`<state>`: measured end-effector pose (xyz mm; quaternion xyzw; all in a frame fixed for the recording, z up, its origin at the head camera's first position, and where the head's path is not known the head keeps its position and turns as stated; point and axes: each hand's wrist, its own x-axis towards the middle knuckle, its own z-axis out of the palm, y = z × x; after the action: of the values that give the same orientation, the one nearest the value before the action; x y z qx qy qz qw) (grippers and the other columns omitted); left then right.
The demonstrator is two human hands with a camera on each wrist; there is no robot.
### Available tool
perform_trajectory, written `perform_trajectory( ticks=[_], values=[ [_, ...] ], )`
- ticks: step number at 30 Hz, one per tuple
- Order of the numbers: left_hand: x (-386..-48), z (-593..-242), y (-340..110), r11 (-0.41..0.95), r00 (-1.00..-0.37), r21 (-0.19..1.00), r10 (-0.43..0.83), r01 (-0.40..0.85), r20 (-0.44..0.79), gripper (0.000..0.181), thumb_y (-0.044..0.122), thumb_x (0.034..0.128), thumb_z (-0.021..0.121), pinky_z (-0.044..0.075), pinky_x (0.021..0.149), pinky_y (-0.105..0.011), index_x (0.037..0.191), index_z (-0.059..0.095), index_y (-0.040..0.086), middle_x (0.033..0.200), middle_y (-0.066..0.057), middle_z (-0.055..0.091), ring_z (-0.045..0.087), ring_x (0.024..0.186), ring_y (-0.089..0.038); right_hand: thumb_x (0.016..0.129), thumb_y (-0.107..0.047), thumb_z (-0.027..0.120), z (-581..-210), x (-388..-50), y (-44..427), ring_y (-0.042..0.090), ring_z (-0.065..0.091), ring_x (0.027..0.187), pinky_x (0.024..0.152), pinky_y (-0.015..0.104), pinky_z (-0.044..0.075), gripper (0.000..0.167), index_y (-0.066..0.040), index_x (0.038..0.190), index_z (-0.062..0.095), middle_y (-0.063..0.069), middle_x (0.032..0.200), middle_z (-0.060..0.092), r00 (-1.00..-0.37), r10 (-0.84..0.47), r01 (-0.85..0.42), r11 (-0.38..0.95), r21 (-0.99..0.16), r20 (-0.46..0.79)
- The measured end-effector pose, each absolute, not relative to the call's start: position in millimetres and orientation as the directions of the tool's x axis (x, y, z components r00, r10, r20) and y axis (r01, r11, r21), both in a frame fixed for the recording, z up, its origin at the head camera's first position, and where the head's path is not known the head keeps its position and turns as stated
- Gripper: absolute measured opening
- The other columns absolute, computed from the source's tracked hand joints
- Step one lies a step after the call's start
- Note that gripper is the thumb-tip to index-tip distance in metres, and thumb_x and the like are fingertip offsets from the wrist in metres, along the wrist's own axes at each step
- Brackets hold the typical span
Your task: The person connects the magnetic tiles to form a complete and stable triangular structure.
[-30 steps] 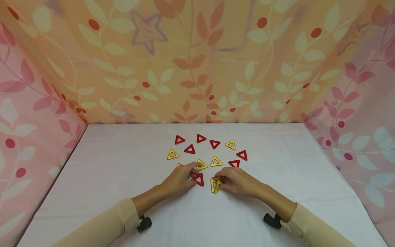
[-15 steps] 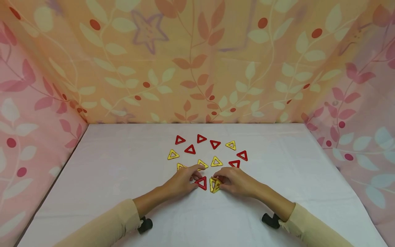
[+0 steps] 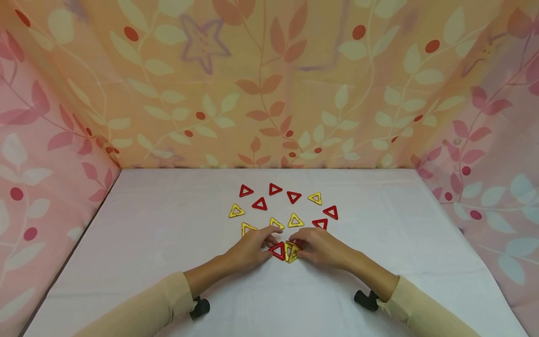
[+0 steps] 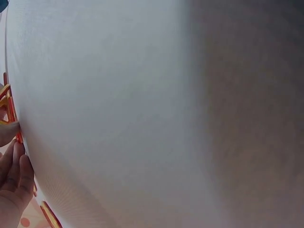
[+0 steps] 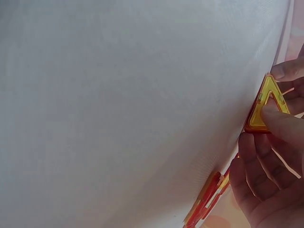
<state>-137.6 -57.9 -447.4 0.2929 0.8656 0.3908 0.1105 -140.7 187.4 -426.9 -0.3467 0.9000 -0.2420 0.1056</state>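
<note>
In the head view my left hand (image 3: 248, 252) pinches a red triangle frame (image 3: 278, 251) between thumb and fingers. Its edge meets the yellow triangles (image 3: 290, 252), which stand joined at an angle in the grip of my right hand (image 3: 322, 248). The right wrist view has my right thumb on the face of a yellow triangle (image 5: 259, 117), with the fingers around its far side. At the left edge of the left wrist view, my left hand (image 4: 16, 175) holds the red piece (image 4: 13, 111) at its lower end.
Beyond the hands, loose red triangles (image 3: 275, 189) and yellow triangles (image 3: 295, 220) lie spread flat on the white tabletop (image 3: 168, 210). Patterned curtains (image 3: 261, 93) stand behind and on both sides. Each wrist carries a black device (image 3: 200, 309).
My left hand has carried the red triangle to the right, up against the yellow pieces. The yellow pieces have shifted slightly left with my right hand.
</note>
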Motion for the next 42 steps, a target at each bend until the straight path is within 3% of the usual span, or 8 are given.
perform_trajectory(
  ticks=[9,18,33,42],
  values=[
    [-137,-448,-58,0.531,-0.803,0.73,0.595,0.429,0.039,0.054,0.001,0.0858,0.076,0.053,0.086,-0.029,0.135,0.055,0.008,0.102,0.002,0.072,0.064,0.092,-0.01,0.086,-0.016,0.078,-428,-141,187,0.005,0.058,0.09,0.083,0.028,0.053,0.036,-0.01,0.121,0.069,-0.009,0.104,0.068,-0.737,-0.675,-0.577,0.64,-0.507,-0.013],
    [-133,-443,-59,0.558,-0.791,0.683,0.609,0.472,0.05,0.056,0.008,0.0888,0.075,0.052,0.093,-0.029,0.139,0.05,0.014,0.108,0.003,0.072,0.065,0.101,-0.009,0.086,-0.014,0.079,-430,-140,187,0.006,0.059,0.09,0.082,0.028,0.054,0.036,-0.009,0.12,0.069,-0.008,0.103,0.069,-0.731,-0.682,-0.592,0.625,-0.509,0.012],
    [-134,-432,-56,0.468,-0.769,0.742,0.631,0.48,0.1,0.054,0.003,0.0889,0.072,0.056,0.082,-0.025,0.138,0.051,0.004,0.106,-0.007,0.074,0.069,0.094,-0.012,0.087,-0.012,0.077,-431,-139,187,0.005,0.06,0.097,0.087,0.029,0.053,0.034,-0.015,0.121,0.069,-0.008,0.108,0.067,-0.697,-0.713,-0.655,0.594,-0.467,0.072],
    [-137,-432,-50,0.431,-0.778,0.789,0.622,0.437,0.09,0.054,0.002,0.0879,0.074,0.056,0.084,-0.026,0.137,0.051,0.003,0.101,-0.006,0.075,0.071,0.094,-0.012,0.086,-0.011,0.078,-431,-140,187,0.005,0.06,0.095,0.085,0.027,0.053,0.039,-0.012,0.123,0.067,-0.007,0.112,0.068,-0.7,-0.712,-0.639,0.597,-0.485,0.047]
  ],
)
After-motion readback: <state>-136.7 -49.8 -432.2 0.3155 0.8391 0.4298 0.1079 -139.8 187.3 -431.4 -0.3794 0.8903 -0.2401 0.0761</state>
